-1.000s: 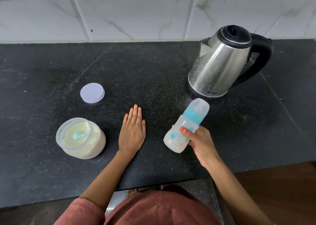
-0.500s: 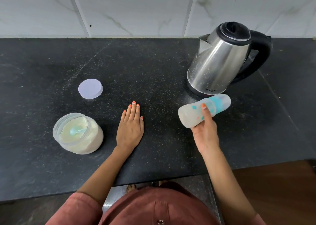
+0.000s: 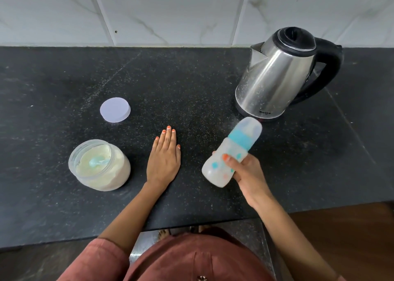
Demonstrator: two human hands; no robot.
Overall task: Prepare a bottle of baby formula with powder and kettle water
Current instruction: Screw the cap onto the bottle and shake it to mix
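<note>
On my feed I see a loose rust-red top (image 3: 191, 257) with a seam running down its front and a small pale button (image 3: 201, 278) at the very bottom edge of the view. Its left sleeve (image 3: 96, 261) is wide, of the same cloth, and ends near the elbow, leaving the forearms bare. The nails of the left hand (image 3: 164, 163) and the right hand (image 3: 247, 174) wear bright orange polish, and under the top's hem I can just make out bare toes (image 3: 163, 233)
</note>
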